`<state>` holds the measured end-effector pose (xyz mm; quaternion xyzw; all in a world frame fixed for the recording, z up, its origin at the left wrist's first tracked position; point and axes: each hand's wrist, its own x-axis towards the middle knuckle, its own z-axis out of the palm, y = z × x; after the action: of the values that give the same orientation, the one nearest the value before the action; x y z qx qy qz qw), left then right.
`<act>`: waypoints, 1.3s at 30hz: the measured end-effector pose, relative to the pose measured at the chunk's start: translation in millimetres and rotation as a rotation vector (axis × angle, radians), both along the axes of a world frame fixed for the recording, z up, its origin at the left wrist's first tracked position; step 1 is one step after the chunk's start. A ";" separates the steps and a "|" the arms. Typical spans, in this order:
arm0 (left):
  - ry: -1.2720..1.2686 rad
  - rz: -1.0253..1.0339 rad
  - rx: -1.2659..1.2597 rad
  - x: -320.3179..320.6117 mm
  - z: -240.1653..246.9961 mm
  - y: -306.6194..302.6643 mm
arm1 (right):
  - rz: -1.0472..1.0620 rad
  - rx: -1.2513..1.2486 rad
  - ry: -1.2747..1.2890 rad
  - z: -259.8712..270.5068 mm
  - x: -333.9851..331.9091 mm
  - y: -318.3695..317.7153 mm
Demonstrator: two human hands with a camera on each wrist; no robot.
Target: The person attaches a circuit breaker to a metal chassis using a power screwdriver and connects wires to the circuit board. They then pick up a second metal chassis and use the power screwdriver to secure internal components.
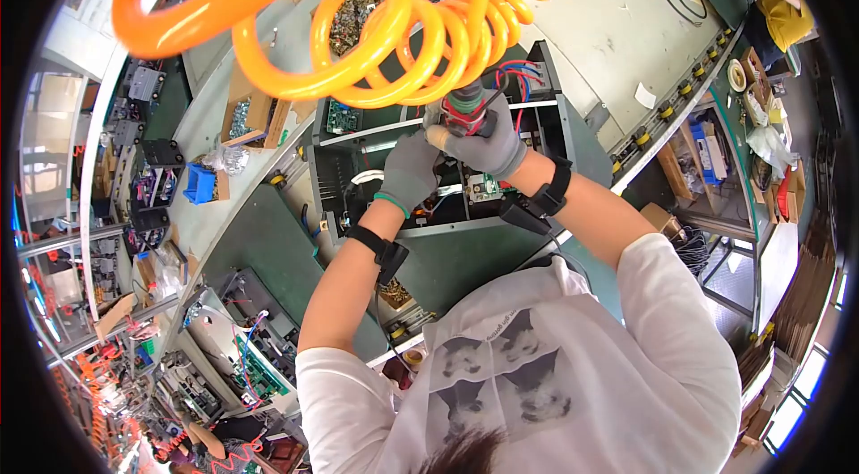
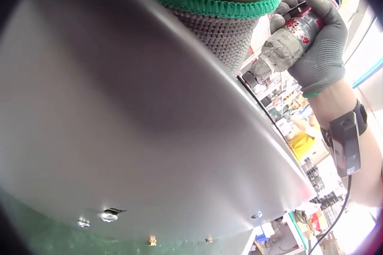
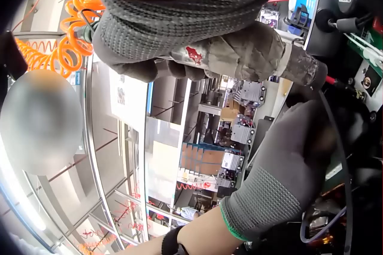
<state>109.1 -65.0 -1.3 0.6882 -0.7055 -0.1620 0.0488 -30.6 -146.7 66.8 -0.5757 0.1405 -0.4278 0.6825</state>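
Note:
The gloved right hand (image 1: 488,145) grips a tape-wrapped air screwdriver (image 3: 242,57) with red marks on its barrel. Its bit points down into an open black metal case (image 1: 452,227) that holds boards and wiring. Beside the bit, the gloved left hand (image 3: 278,168) reaches into the case, close to the right hand. The left fingertips are in shadow, and I cannot tell whether they hold anything. In the left wrist view the case's grey outer wall (image 2: 149,117) covers most of that hand. A green circuit board (image 1: 342,116) sits in the case's far left corner.
An orange coiled air hose (image 1: 385,36) hangs above the case. Red and blue wires (image 1: 521,71) rise at its far side. A blue bin (image 1: 200,183) and a cardboard box of parts (image 1: 246,114) stand to the left. Roller track (image 1: 664,109) runs along the right.

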 end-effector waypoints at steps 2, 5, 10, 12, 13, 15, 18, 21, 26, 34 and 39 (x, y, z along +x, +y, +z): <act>0.032 0.015 0.042 0.8 2.5 -3.2 | 0.019 -0.011 0.030 -1.3 2.4 1.2; 0.115 0.052 0.014 -0.2 1.9 -2.0 | 0.041 -0.126 0.139 0.9 -1.7 -1.6; -0.020 -0.013 0.112 -1.5 12.9 -3.7 | -0.135 -0.268 0.089 -26.8 8.8 1.7; -0.048 -0.035 0.096 -2.2 18.2 -6.0 | -0.108 -0.257 0.098 -28.6 6.6 0.8; -0.069 -0.039 0.139 -4.0 23.4 -5.7 | -0.086 -0.237 0.106 -24.9 5.2 2.2; -0.094 -0.040 0.174 -5.5 26.7 -5.8 | -0.115 -0.390 0.231 -11.6 3.8 4.8; -0.039 -0.017 0.159 -4.6 18.4 -4.5 | -0.153 -0.114 0.078 0.3 5.1 9.8; -0.017 -0.001 0.146 -4.1 12.8 -5.2 | -0.132 -0.079 0.115 -1.7 4.7 10.4; 0.028 0.036 0.210 -2.9 14.0 -11.6 | -0.195 -0.236 0.169 0.5 5.4 8.8; 0.047 0.152 0.274 -0.3 14.9 -19.2 | -0.077 -0.044 -0.018 25.6 -3.7 4.7; 0.503 0.388 -0.161 -5.6 45.6 17.4 | -0.057 0.267 -0.143 73.0 -43.1 3.0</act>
<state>103.5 -47.6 44.3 0.7420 -0.5376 -0.2586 0.3058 -73.6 -143.8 139.7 -0.4436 0.1634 -0.4643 0.7490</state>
